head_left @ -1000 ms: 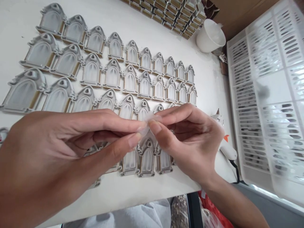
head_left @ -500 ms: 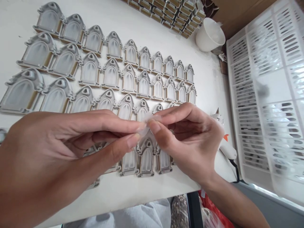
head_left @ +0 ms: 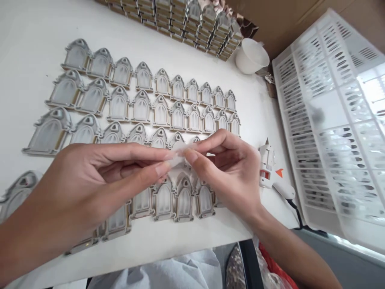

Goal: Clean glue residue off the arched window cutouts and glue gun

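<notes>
Between my two hands is a small, thin, translucent white piece (head_left: 178, 159), held up over the table; its exact kind I cannot make out. My left hand (head_left: 99, 176) pinches its left end between thumb and forefinger. On the other side, my right hand (head_left: 228, 168) grips it with thumb and fingertips, the two hands nearly touching. Below them, rows of small grey arched window-shaped pieces (head_left: 140, 106) with whitish panes and brownish edges lie on the white table (head_left: 168, 237). My hands hide part of the lower rows.
Many similar pieces stand stacked (head_left: 180, 28) at the back, beside a white plastic cup (head_left: 252, 56). A white glue gun (head_left: 267, 162) with a black cord lies at the right. Past it leans a white slotted plastic crate (head_left: 315, 132). Grey cloth (head_left: 168, 273) shows below the table edge.
The view has shifted, showing more of the stacked pieces and the glue gun. My hands keep their pinch on the translucent piece, which now looks flatter between the fingertips.
</notes>
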`<action>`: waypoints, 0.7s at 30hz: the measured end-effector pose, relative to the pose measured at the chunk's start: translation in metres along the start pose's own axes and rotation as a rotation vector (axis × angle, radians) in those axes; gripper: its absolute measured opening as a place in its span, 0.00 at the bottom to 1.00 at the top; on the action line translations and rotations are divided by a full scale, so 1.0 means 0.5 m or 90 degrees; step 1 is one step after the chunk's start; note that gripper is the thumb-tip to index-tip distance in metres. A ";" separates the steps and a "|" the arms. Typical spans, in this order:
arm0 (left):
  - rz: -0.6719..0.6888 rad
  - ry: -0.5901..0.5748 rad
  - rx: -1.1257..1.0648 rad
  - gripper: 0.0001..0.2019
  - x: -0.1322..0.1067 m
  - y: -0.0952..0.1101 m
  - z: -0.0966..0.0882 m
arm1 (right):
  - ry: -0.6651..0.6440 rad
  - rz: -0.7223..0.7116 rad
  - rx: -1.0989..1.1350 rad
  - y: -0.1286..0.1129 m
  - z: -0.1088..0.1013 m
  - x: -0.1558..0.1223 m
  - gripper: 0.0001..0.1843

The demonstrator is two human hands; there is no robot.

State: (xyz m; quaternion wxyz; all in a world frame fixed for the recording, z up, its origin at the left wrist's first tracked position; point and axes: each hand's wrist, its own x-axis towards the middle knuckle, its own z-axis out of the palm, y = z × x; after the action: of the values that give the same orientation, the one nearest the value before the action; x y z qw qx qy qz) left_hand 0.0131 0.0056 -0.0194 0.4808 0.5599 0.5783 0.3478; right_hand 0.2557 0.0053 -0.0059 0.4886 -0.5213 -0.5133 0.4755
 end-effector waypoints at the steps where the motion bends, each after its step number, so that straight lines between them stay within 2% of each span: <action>1: 0.016 -0.028 0.005 0.16 0.006 0.008 0.001 | -0.003 0.005 -0.001 0.001 -0.001 0.002 0.14; 3: 0.046 -0.061 0.014 0.14 0.016 0.024 0.003 | -0.007 0.005 -0.008 0.001 -0.004 0.006 0.15; 6: 0.063 -0.054 0.021 0.13 0.026 0.037 0.002 | -0.012 -0.013 -0.011 0.000 -0.009 0.011 0.14; 14: 0.155 -0.013 0.041 0.06 0.023 0.036 -0.004 | -0.043 -0.088 -0.060 0.008 -0.009 0.016 0.09; 21: 0.195 -0.014 0.053 0.05 0.015 0.046 0.002 | -0.035 -0.110 -0.069 0.014 -0.007 0.016 0.11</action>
State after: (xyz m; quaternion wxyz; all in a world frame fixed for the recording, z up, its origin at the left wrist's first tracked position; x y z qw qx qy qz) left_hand 0.0220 0.0158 0.0005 0.4048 0.6649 0.4945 0.3866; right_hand 0.2598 0.0130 -0.0128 0.4844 -0.4876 -0.5946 0.4173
